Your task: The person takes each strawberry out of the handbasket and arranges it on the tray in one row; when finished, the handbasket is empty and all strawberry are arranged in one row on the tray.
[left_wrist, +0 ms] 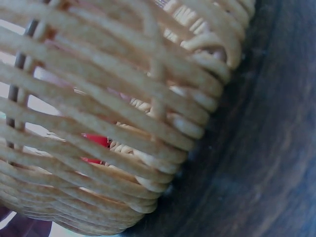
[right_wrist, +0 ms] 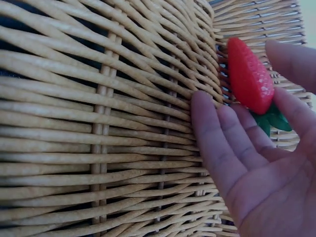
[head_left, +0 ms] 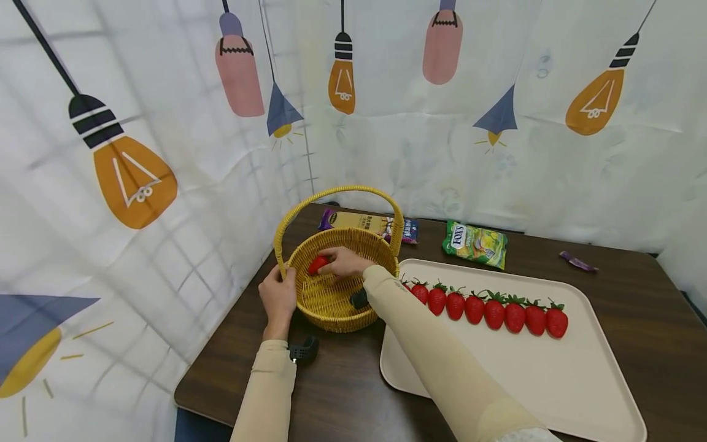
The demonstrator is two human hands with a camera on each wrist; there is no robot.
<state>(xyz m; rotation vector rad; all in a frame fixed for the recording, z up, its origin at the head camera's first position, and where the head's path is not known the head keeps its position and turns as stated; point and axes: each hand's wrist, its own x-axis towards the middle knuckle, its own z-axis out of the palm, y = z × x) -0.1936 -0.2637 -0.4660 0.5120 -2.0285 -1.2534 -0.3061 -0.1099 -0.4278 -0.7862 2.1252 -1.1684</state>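
Note:
A yellow woven basket point(head_left: 331, 322) with a tall arched handle stands on the table. My left hand point(head_left: 278, 298) grips its left rim beside the foot of the handle; the left wrist view shows only the basket's weave point(left_wrist: 118, 98) close up, with bits of red behind it. Inside the basket is my right hand point(head_left: 345, 263), near a red toy strawberry point(head_left: 318, 265). In the right wrist view, the strawberry point(right_wrist: 249, 76) with green leaves lies by the basket floor. The thumb stands apart from it, and the other fingers extend loosely against the weave.
On the right a beige tray point(head_left: 513, 374) bears a row of several strawberries point(head_left: 494, 313), partly hidden by my right sleeve. Behind are a yellow-and-purple snack packet point(head_left: 353, 221), a green candy bag point(head_left: 475, 244) and a small purple wrapper point(head_left: 578, 261). A patterned curtain hangs along the table's back and left.

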